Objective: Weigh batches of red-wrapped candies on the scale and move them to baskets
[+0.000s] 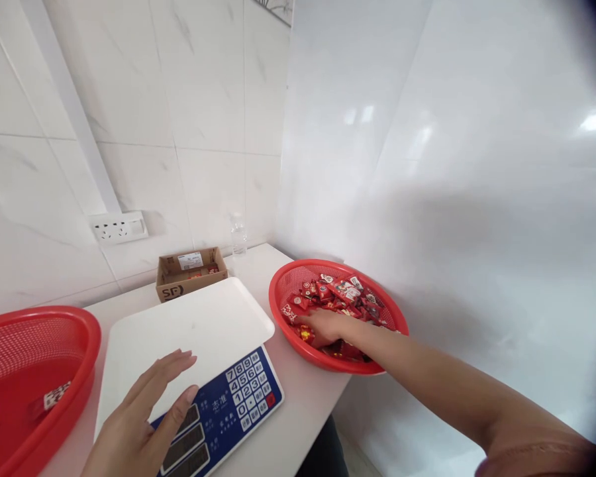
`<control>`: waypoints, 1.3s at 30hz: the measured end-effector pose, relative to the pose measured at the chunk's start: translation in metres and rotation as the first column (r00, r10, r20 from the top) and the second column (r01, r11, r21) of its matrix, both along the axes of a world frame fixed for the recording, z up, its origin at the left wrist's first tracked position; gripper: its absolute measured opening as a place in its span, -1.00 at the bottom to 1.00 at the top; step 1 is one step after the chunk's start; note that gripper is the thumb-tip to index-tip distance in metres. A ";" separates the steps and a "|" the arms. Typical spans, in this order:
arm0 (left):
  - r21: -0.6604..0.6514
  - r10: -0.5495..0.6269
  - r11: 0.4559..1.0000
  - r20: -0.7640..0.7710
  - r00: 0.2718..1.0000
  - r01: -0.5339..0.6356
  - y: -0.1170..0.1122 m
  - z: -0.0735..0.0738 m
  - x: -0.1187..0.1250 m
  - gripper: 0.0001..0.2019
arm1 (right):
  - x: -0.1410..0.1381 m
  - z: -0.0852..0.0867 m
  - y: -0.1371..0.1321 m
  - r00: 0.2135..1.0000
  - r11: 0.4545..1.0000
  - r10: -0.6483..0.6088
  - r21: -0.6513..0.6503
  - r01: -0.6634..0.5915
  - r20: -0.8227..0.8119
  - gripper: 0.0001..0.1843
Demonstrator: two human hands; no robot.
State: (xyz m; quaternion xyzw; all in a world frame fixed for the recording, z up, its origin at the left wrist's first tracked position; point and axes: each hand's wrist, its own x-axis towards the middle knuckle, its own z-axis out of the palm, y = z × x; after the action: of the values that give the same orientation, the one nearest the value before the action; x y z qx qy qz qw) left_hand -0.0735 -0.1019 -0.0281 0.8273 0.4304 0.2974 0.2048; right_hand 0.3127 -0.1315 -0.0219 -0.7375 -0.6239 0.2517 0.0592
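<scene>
My left hand [144,417] is open over the front left of a digital weighing scale [189,324], its fingers spread and holding nothing. The scale has a white platform and a blue keypad panel [251,391]. My right hand [322,324] reaches into a red plastic basket [278,291] on the right, among many small red wrapped packets [345,291]. Its visible fingers stretch out over the packets; some fingertips are hidden among them.
Another red basket [87,331] stands at the left, with a red-and-white packet [54,397] inside. Behind the scale sit a cardboard box [193,281] and a clear bottle [238,235] on the white table [302,397]. A wall socket [119,227] is at the back; a smooth wall [427,199] rises on the right.
</scene>
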 end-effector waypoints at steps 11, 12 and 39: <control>0.105 0.156 0.981 0.062 0.986 -0.162 -0.012 0.023 -0.013 -0.65 | 0.029 0.020 0.016 0.920 0.898 -0.253 0.282 0.339 -0.300 -0.47; 0.094 0.168 0.980 0.062 0.984 -0.174 -0.010 0.024 -0.014 -0.65 | 0.027 0.025 0.017 0.907 0.880 -0.263 0.303 0.365 -0.328 -0.47; 0.049 0.059 0.998 -0.341 0.938 -0.045 0.007 0.008 -0.008 -0.52 | -0.181 0.042 0.094 0.928 0.907 0.324 0.341 -0.248 -0.186 -0.43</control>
State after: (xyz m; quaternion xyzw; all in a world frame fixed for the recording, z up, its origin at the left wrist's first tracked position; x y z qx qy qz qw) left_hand -0.0816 -0.0951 -0.0198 0.8587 0.4749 0.1631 0.1025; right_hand 0.1317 -0.0373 0.0205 -0.5831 -0.7460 0.2427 0.2111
